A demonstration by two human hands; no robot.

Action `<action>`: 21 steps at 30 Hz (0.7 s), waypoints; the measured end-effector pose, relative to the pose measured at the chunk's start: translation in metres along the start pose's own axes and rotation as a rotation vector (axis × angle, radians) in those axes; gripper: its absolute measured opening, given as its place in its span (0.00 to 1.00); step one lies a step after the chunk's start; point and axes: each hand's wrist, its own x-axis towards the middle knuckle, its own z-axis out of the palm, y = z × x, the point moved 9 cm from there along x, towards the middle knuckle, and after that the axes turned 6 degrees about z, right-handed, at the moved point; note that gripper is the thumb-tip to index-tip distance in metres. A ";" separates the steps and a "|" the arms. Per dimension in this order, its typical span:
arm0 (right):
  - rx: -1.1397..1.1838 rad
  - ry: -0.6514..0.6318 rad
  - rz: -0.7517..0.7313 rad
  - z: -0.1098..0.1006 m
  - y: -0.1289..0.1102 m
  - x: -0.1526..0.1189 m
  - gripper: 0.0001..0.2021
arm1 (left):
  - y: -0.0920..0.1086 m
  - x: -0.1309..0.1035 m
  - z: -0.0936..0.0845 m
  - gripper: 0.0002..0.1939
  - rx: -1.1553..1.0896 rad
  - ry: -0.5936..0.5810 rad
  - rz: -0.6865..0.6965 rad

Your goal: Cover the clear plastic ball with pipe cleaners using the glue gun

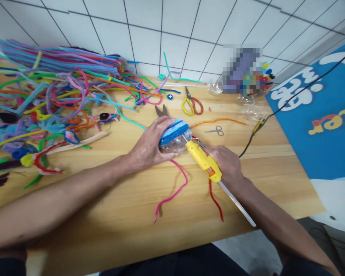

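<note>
My left hand is wrapped round a clear plastic ball whose upper part is covered with blue, light blue and purple pipe cleaners. My right hand grips a yellow glue gun, with a long clear glue stick sticking out of its back end. The nozzle is at the right edge of the blue strips; whether it touches them I cannot tell. A pink pipe cleaner trails below the ball. Under the glue gun lies a red pipe cleaner.
Pliers, red-and-yellow scissors and small metal scissors lie beyond my hands. Many loose pipe cleaners cover the table's left side. Clear plastic shells stand at the back right, near a black cable.
</note>
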 end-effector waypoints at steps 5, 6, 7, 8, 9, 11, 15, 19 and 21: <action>-0.011 -0.012 -0.015 0.001 -0.002 0.002 0.18 | 0.000 0.000 0.000 0.53 -0.001 0.011 -0.012; -0.013 -0.012 -0.019 0.001 -0.003 0.002 0.19 | 0.000 0.000 0.000 0.53 -0.001 0.009 -0.011; -0.010 -0.008 -0.027 0.000 -0.004 0.003 0.19 | 0.000 0.000 0.000 0.53 -0.001 0.007 -0.007; -0.003 -0.001 -0.035 -0.001 -0.005 0.003 0.19 | 0.000 0.000 0.000 0.53 -0.001 0.006 0.000; 0.006 0.005 -0.045 -0.001 -0.006 0.004 0.19 | 0.001 0.000 0.000 0.53 -0.002 0.006 0.009; 0.025 0.010 -0.047 -0.001 -0.006 0.004 0.17 | 0.001 -0.001 -0.001 0.54 -0.003 0.011 0.020; 0.031 0.009 -0.020 0.001 -0.004 0.004 0.15 | 0.001 -0.001 -0.001 0.53 -0.013 0.017 0.020; 0.048 0.015 -0.035 -0.001 -0.006 0.005 0.13 | 0.001 -0.001 -0.001 0.53 -0.022 0.022 0.025; 0.048 0.014 -0.035 -0.001 -0.006 0.005 0.14 | 0.001 -0.001 -0.001 0.53 -0.018 0.022 0.026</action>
